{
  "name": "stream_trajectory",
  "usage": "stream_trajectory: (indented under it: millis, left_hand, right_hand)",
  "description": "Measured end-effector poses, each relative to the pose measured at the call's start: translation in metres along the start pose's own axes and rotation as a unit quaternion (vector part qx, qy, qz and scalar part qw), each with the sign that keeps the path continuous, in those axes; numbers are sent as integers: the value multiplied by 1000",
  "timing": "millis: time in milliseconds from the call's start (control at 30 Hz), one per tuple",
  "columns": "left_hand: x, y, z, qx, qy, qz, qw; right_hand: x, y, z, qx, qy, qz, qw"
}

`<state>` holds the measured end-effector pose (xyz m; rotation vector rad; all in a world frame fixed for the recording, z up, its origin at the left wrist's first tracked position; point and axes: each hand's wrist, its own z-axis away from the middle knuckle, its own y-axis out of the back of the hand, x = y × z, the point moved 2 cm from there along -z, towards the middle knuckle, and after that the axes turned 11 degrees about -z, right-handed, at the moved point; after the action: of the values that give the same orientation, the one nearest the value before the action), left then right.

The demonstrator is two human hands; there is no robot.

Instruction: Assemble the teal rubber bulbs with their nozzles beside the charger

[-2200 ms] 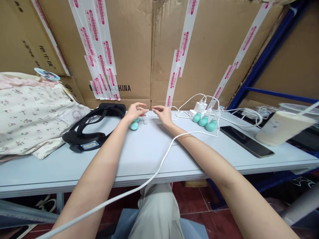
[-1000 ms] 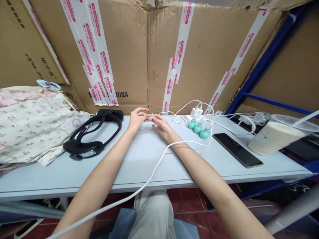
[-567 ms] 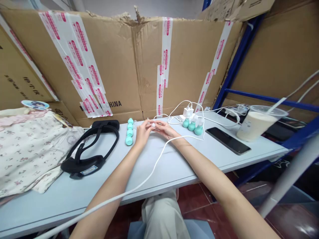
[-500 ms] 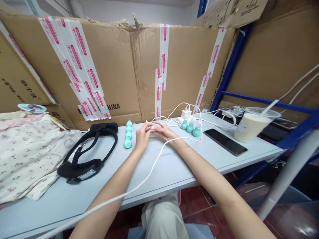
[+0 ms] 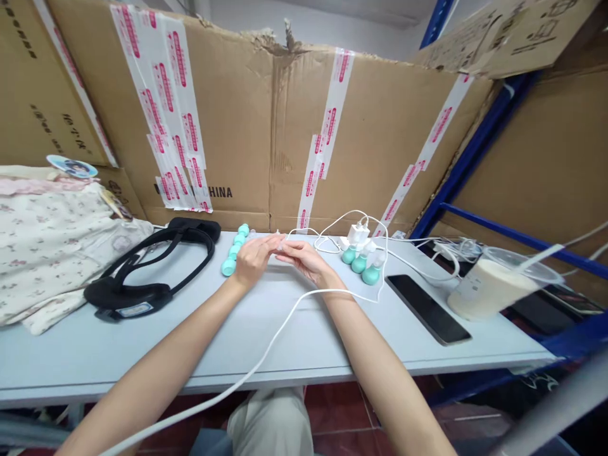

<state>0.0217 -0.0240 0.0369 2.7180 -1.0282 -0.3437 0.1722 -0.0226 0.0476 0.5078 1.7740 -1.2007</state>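
At the middle of the table (image 5: 285,329), my left hand (image 5: 255,258) and my right hand (image 5: 306,261) meet fingertip to fingertip. Both have their fingers closed on a small whitish piece (image 5: 280,246), mostly hidden between them. Just left of my left hand lies a row of teal rounded pieces (image 5: 232,251), partly covered by that hand. Several teal bulbs with clear tops (image 5: 371,272) stand to the right of my right hand. A white cable (image 5: 266,351) crosses over my right wrist.
A black head strap (image 5: 130,296) and floral cloth (image 5: 52,247) lie at left. On the right are a black phone (image 5: 427,308), a tilted-looking drink cup (image 5: 494,285) with a straw, and a white charger (image 5: 358,233) with cables. Cardboard (image 5: 237,126) rises behind.
The view has tilted and shifted. My left hand has turned more palm-down and now overlaps the row of teal pieces. My fingertips remain together around the small piece.
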Motion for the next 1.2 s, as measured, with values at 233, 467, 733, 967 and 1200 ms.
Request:
stream_trajectory:
  millis: [233, 467, 733, 967, 1200]
  left_hand:
    - [0, -4, 2, -25, 54, -10, 998]
    - [7, 3, -4, 0, -111, 11, 994]
    - [-1, -1, 4, -53, -43, 13, 998]
    - [4, 0, -6, -73, 81, -2, 994]
    - [-6, 6, -6, -45, 202, -64, 976]
  right_hand:
    - [-1, 2, -3, 24, 21, 0, 999]
    - [-4, 10, 1, 17, -10, 26, 999]
    - [4, 2, -3, 56, 53, 54, 996]
    - [-2, -2, 2, 42, 68, 49, 996]
    - [1, -8, -2, 31, 120, 148, 981]
